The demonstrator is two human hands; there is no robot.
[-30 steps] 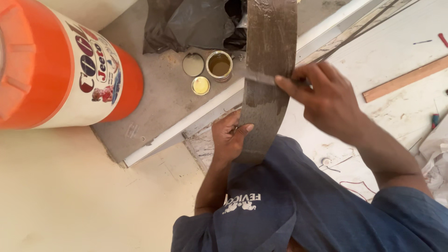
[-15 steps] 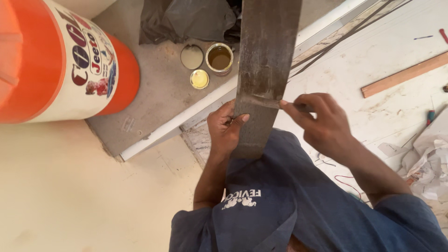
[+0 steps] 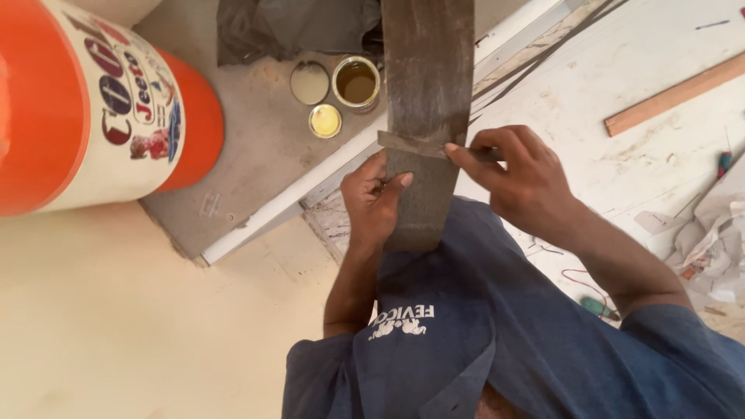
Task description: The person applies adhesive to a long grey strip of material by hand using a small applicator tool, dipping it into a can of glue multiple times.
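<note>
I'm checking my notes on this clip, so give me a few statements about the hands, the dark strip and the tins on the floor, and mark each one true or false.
1. The left hand grips the long dark brown strip at its left edge. True.
2. The right hand presses a thin flat scraper blade across the strip. True.
3. The small round metal tin is closed with its lid. False: it stands open, with brownish liquid inside, and two loose lids lie beside it.
4. The large orange and white plastic drum is right of the strip. False: it is at the left.
5. A light wooden batten lies at upper right. True.
</note>
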